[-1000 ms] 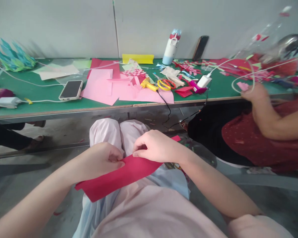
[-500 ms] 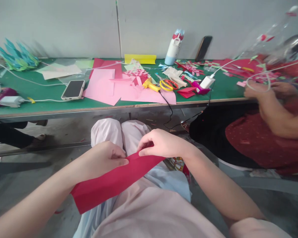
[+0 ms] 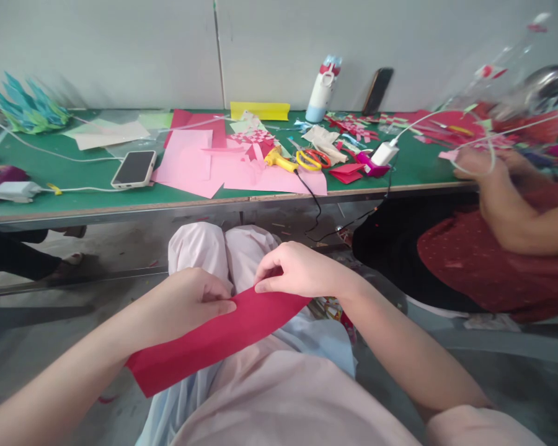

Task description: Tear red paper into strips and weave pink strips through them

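Head: red paper [image 3: 223,335] partly hidden

- left hand [image 3: 193,302]: back upward, curled, closed in a pinch
- right hand [image 3: 302,269]: near the left, apart from it, likewise pinching
- left forearm [image 3: 88,353]: bare, slanting inward
- right forearm [image 3: 400,337]: bare, slanting inward, elbow bent

No txt, brands or nos. legible rn: nothing to read on the white btl [image 3: 320,93], nor the flat phone [image 3: 134,169], nor the leaning phone [image 3: 377,91]!
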Motion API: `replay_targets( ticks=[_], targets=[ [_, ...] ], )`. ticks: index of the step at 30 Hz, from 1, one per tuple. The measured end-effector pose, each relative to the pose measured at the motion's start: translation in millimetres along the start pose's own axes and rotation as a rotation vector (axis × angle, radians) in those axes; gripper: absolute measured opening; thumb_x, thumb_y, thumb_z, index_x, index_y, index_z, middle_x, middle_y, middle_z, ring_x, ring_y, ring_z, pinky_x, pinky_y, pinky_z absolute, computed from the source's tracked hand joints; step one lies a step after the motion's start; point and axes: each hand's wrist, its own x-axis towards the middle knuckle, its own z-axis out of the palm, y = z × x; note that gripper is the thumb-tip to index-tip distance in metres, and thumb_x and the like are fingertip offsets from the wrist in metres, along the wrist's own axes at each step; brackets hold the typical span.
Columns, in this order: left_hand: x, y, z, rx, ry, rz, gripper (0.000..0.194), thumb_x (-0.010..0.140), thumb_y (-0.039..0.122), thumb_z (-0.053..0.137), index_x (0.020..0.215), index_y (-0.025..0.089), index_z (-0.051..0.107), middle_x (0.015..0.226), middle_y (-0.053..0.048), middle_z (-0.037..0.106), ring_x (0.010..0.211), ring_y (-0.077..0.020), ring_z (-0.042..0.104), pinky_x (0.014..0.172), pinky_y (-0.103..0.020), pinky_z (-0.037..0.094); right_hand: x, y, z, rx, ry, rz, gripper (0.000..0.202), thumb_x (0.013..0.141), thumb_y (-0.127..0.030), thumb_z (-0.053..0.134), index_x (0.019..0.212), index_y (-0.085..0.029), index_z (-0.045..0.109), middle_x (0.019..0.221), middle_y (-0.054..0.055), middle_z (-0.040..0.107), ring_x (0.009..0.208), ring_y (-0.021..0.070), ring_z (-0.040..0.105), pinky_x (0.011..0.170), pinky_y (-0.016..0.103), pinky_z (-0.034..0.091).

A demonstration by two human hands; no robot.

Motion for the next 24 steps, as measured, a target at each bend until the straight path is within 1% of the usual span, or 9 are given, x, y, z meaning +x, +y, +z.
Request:
replay_targets(
  ticks=[3,7,9,12,14,17,20,24],
  targets=[
    [0,0,-1.2,0.021,0.001,0.006,0.032,0.078,0.042,0.047,0.064,0.02,0.066,0.057,0.001,0.052,0.051,-0.0118,0.043,0.047,-0.024,0.029,0,-2,1,-0.02,0.019,-0.001,0.011,0.076,-0.025,0.064,0.074,-0.02,0.074,0.072,-0.002,0.072,0.068,0.0108,0.065,0.061,0.02,0.042],
    [3,2,0.4,0.063,0.007,0.021,0.03,0.079,0.039,0.047,0.068,0.02,0.068,0.06,0.001,0.056,0.055,-0.0131,0.048,0.049,-0.024,0.032,3,-6,6,-0.083,0.045,0.009,0.012,0.076,-0.022,0.063,0.073,-0.02,0.074,0.071,-0.002,0.072,0.069,0.0119,0.064,0.062,0.022,0.04],
    [5,4,2.7,0.063,0.021,0.033,0.029,0.08,0.038,0.047,0.069,0.021,0.068,0.06,0.001,0.058,0.058,-0.0136,0.051,0.05,-0.023,0.033,4,-9,10,-0.094,0.04,0.022,0.012,0.076,-0.021,0.062,0.073,-0.02,0.074,0.071,-0.001,0.072,0.069,0.0123,0.064,0.061,0.023,0.04],
    [7,6,5.6,0.041,0.039,0.046,0.031,0.08,0.038,0.047,0.065,0.019,0.066,0.059,0.002,0.057,0.059,-0.0137,0.052,0.049,-0.023,0.034,7,-9,12,-0.071,0.008,0.035,0.012,0.077,-0.023,0.062,0.076,-0.021,0.074,0.073,-0.001,0.073,0.069,0.0123,0.064,0.061,0.023,0.04],
    [8,7,5.8,0.035,0.037,0.048,0.031,0.081,0.037,0.047,0.065,0.019,0.066,0.06,0.002,0.057,0.059,-0.0136,0.052,0.05,-0.023,0.034,6,-8,10,-0.058,-0.016,0.022,0.012,0.076,-0.025,0.063,0.078,-0.021,0.075,0.075,-0.001,0.073,0.07,0.0123,0.064,0.063,0.022,0.041],
    [7,3,4.4,0.019,0.017,0.041,0.03,0.081,0.037,0.047,0.071,0.021,0.069,0.063,0.002,0.06,0.06,-0.0136,0.052,0.052,-0.023,0.036,4,-3,2,-0.049,-0.027,0.0,0.013,0.075,-0.027,0.066,0.08,-0.021,0.075,0.076,0.0,0.074,0.07,0.0126,0.065,0.064,0.022,0.042],
    [7,-1,3.5,-0.002,-0.003,0.045,0.031,0.082,0.038,0.047,0.071,0.021,0.069,0.062,0.002,0.058,0.058,-0.0132,0.049,0.052,-0.024,0.035,0,1,-4,-0.039,-0.018,0.017,0.014,0.075,-0.028,0.066,0.082,-0.021,0.076,0.077,0.0,0.074,0.069,0.0128,0.065,0.064,0.021,0.042],
    [6,-3,4.0,-0.016,-0.014,0.047,0.031,0.082,0.04,0.046,0.07,0.02,0.068,0.061,0.002,0.054,0.056,-0.0127,0.045,0.05,-0.024,0.032,-2,2,-5,-0.033,-0.016,0.017,0.014,0.076,-0.027,0.065,0.083,-0.021,0.076,0.079,0.0,0.074,0.07,0.0128,0.064,0.064,0.021,0.042]
  ],
)
